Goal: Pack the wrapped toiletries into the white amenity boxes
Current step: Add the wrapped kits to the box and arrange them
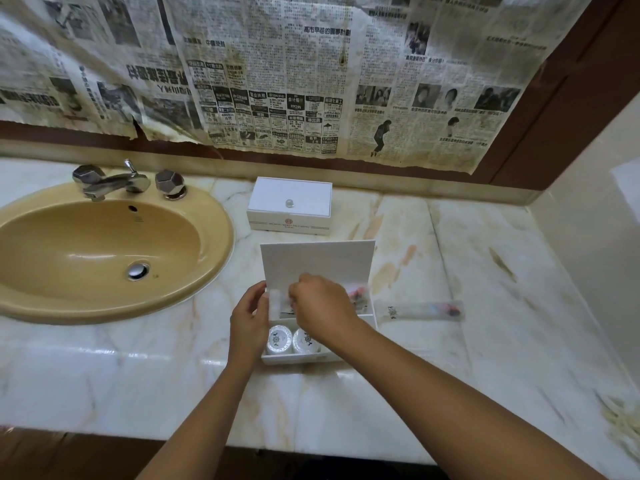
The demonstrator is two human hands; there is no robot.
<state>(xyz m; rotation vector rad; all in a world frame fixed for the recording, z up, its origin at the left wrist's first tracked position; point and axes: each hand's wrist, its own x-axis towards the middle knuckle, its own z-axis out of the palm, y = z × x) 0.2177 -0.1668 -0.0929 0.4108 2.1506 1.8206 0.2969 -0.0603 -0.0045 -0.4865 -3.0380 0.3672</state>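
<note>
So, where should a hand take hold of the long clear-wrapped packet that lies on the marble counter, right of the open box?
Probably the middle of the long clear-wrapped packet, pinched across its narrow width from above: it lies flat on the marble counter, with free space on both long sides.

Two bare forearms, no sleeves showing, no watch or rings; left hand [248, 323] and right hand [320, 308] ungloved.

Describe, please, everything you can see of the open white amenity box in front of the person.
The open amenity box is white, rectangular and looks like plastic. It sits on the marble counter, lid raised upright at the back. Two round wrapped soaps lie side by side in its front left. The left hand is at its left edge; the right hand lowers a clear wrapped item inside.
</note>
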